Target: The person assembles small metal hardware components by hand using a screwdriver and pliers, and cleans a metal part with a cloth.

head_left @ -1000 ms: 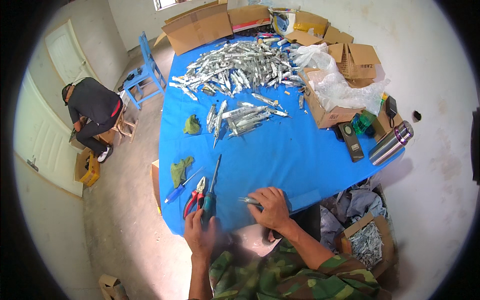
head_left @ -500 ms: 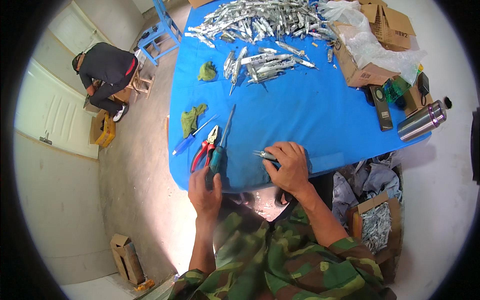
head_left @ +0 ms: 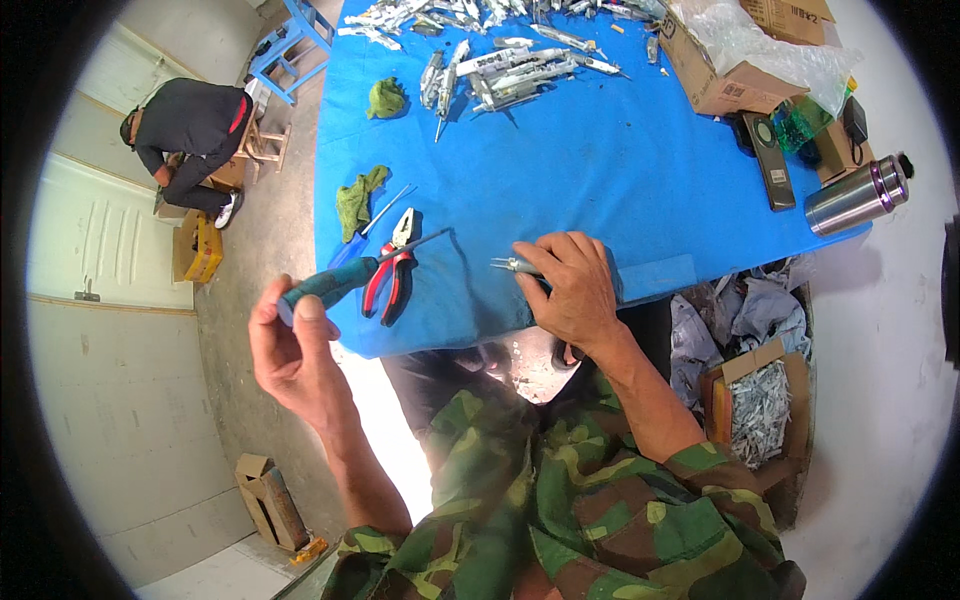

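Observation:
My left hand (head_left: 298,360) grips the butt end of a teal-handled screwdriver (head_left: 340,280), raised at the table's left front edge. Its shaft points right, over a pair of red-and-black pliers (head_left: 392,275) lying on the blue cloth. My right hand (head_left: 578,290) rests near the table's front edge, closed around a small grey cylindrical part (head_left: 516,265) with two thin metal prongs pointing left; most of it is hidden by the fingers. A second screwdriver with a blue handle (head_left: 348,250) lies beyond the pliers, beside a green rag (head_left: 357,203).
Slim metallic parts (head_left: 530,72) lie heaped at the table's far side. Another green rag (head_left: 386,99) is near them. At right stand a cardboard box (head_left: 730,88) and a steel flask (head_left: 850,200). A co-worker (head_left: 190,140) sits bent over at far left.
My left hand has lifted the teal screwdriver off the cloth and moved left, tilting its shaft rightward. My right hand still holds the pronged part. The view has shifted slightly.

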{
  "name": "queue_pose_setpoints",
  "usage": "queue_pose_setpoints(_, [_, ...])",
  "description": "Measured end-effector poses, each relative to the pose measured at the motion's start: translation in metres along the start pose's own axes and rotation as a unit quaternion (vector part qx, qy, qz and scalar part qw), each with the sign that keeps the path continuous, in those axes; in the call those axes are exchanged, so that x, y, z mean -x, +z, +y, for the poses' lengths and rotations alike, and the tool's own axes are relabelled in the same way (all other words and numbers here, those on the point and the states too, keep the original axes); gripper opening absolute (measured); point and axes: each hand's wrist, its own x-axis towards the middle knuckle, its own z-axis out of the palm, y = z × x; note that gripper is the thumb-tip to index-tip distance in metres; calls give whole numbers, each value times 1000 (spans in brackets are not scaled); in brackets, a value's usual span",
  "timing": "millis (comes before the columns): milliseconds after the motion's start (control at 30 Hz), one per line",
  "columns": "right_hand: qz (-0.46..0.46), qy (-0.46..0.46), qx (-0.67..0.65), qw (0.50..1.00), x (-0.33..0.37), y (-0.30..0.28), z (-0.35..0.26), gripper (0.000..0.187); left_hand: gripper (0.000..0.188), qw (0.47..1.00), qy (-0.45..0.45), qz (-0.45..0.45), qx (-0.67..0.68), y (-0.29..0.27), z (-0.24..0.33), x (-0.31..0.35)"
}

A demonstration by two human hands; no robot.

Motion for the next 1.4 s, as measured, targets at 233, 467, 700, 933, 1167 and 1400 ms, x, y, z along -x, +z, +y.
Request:
queue_pose_setpoints(233, [-17, -3, 6, 1000, -2, 0, 1, 19, 39, 997, 49, -38, -35, 15, 10, -8])
queue_pose_setpoints(467, [-22, -5, 8, 1000, -3, 0, -1, 17, 45, 991, 91, -92, -32, 46, -4, -19])
queue_pose_setpoints(700, [-30, 1, 19, 999, -4, 0, -3, 20, 40, 992, 56, -108, 32, 46, 21, -13])
queue_pose_setpoints(933, [-39, 8, 22, 999, -5, -1, -2, 19, 39, 989, -19, -107, 104, 52, 25, -5])
queue_pose_setpoints(1167, [-41, 8, 18, 999, -5, -1, -2, 19, 37, 989, -6, -120, 86, 50, 20, -5])
queue_pose_setpoints(1400, [-39, 3, 20, 999, -4, 1, 0, 17, 32, 980, -34, -166, 103, 49, 25, -6])
